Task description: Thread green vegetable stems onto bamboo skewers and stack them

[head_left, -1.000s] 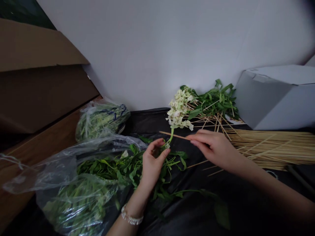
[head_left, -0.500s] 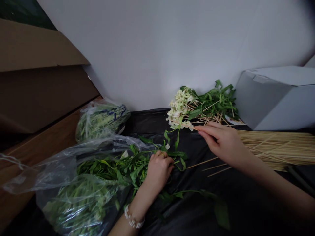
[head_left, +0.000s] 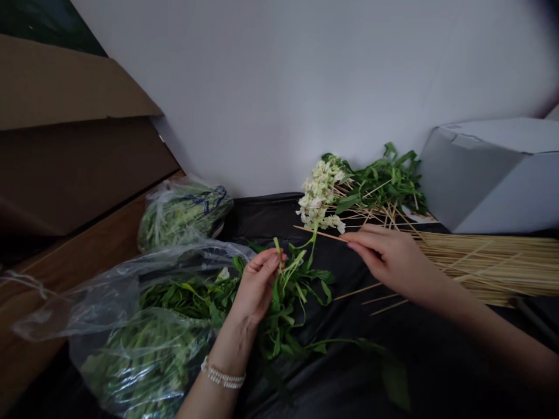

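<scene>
My left hand [head_left: 261, 279] pinches a green plant stem [head_left: 278, 247], its cut end pointing up above the thumb. Loose green stems and leaves [head_left: 286, 326] lie under and beside that hand. Between the fingers of my right hand [head_left: 379, 250] is a thin wooden skewer [head_left: 317, 233], its tip pointing left towards the left hand. Behind the skewer lies a bunch of white flowers [head_left: 321, 195], with leafy stems and more skewers fanned out to its right. The left hand and the skewer tip are apart.
A clear plastic bag [head_left: 144, 355] of greenery lies at the lower left, another bag [head_left: 181, 215] behind it. Many long wooden sticks [head_left: 493, 262] are spread at right, before a white box [head_left: 489, 174]. A cardboard box [head_left: 78, 163] stands at left; black sheeting [head_left: 340, 361] covers the surface.
My left hand has risen from the pile of greenery and turned, now with a stem in its fingers. The skewer in my right hand has come clear of the white flowers.
</scene>
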A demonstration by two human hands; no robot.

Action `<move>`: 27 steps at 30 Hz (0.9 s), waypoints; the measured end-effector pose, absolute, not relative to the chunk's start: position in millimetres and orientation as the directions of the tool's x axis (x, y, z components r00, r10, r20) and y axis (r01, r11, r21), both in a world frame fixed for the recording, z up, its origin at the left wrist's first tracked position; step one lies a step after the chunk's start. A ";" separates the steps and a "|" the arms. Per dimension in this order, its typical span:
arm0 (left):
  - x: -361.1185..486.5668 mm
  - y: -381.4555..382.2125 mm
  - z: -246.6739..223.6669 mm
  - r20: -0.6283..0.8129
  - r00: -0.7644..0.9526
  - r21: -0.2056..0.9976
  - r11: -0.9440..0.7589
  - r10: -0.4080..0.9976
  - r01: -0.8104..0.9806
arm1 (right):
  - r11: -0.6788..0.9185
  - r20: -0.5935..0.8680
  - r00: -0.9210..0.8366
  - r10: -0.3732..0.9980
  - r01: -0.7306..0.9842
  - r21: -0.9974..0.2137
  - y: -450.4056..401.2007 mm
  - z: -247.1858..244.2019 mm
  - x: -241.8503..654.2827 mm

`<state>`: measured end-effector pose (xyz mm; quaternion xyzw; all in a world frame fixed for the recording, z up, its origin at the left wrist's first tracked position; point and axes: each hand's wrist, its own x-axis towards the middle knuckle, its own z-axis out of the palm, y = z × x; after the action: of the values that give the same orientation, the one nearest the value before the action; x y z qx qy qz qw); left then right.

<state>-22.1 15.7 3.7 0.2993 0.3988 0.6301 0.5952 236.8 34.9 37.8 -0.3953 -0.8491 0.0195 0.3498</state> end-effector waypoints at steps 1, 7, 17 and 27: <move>-22.7 16.9 4.1 -0.139 -0.118 0.827 0.050 0.983 -0.560 | 0.699 0.566 -0.463 0.682 0.640 -0.319 33.3 38.0 235.6; -20.3 17.9 3.4 -0.222 -0.092 0.748 0.109 0.971 -0.655 | 0.740 0.514 -0.539 0.667 0.553 -0.381 22.4 38.5 225.6; -17.9 17.4 2.2 -0.166 -0.132 0.799 0.055 0.977 -0.599 | 0.733 0.476 -0.560 0.678 0.563 -0.382 22.0 34.4 222.4; -17.2 16.8 2.5 -0.155 -0.123 0.807 0.054 0.980 -0.588 | 0.728 0.461 -0.566 0.684 0.571 -0.379 21.8 32.6 221.2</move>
<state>-17.2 16.8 2.5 0.2518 0.3897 0.6401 0.6124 221.2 21.8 32.6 -0.3565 -0.8799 0.0936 0.2998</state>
